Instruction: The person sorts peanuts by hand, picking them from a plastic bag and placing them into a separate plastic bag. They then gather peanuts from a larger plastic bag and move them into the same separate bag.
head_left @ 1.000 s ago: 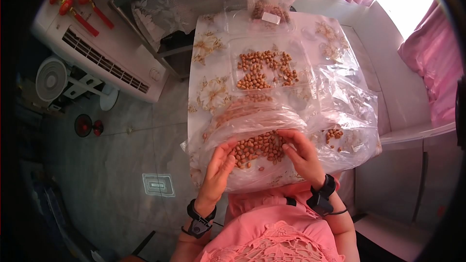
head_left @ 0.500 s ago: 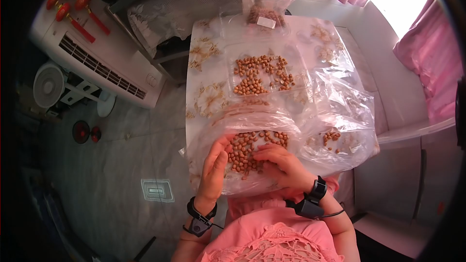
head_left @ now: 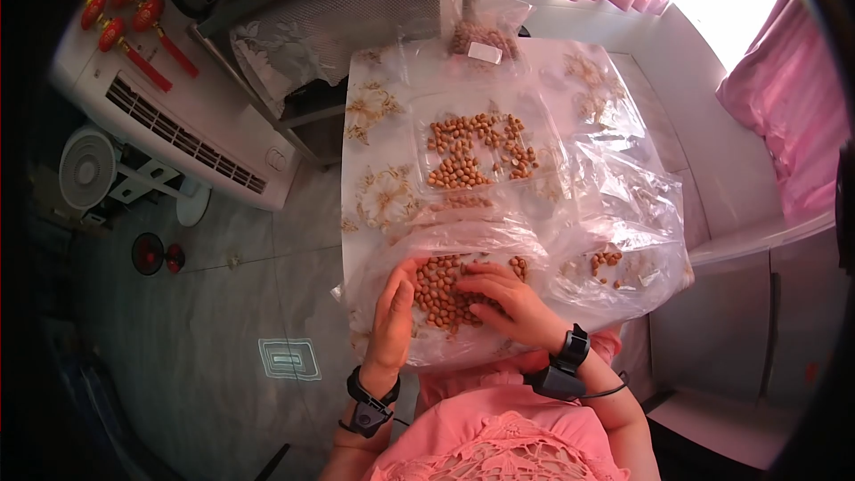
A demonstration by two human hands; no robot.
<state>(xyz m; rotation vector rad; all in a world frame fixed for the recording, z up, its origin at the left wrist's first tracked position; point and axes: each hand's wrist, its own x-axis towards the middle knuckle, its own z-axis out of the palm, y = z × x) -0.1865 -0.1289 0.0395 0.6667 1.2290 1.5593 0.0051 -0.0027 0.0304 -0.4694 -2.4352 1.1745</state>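
Reddish-brown peanuts (head_left: 436,294) lie in a pile inside an opened clear plastic bag (head_left: 405,236) near the table's front edge. My left hand (head_left: 389,325) stands on edge along the pile's left side, fingers stretched out and open. Palm down, my right hand (head_left: 515,303) rests over the right part of the pile with fingers apart, the tips among the peanuts. I see nothing gripped in either hand. A clear tray (head_left: 550,138) behind the bag holds more peanuts (head_left: 459,151). To the right, a few small pieces (head_left: 607,260) lie on another clear bag (head_left: 623,196).
A flower-patterned cloth (head_left: 383,191) covers the table. At its far end is a sealed bag of peanuts (head_left: 472,40) with a white label. A metal rack (head_left: 294,134) stands behind on the left, and pink curtains (head_left: 793,116) hang at the right.
My right hand has moved slightly left over the pile, its fingers drawing peanuts toward my left hand. The peanuts now lie closer together. My left hand has stayed nearly in place.
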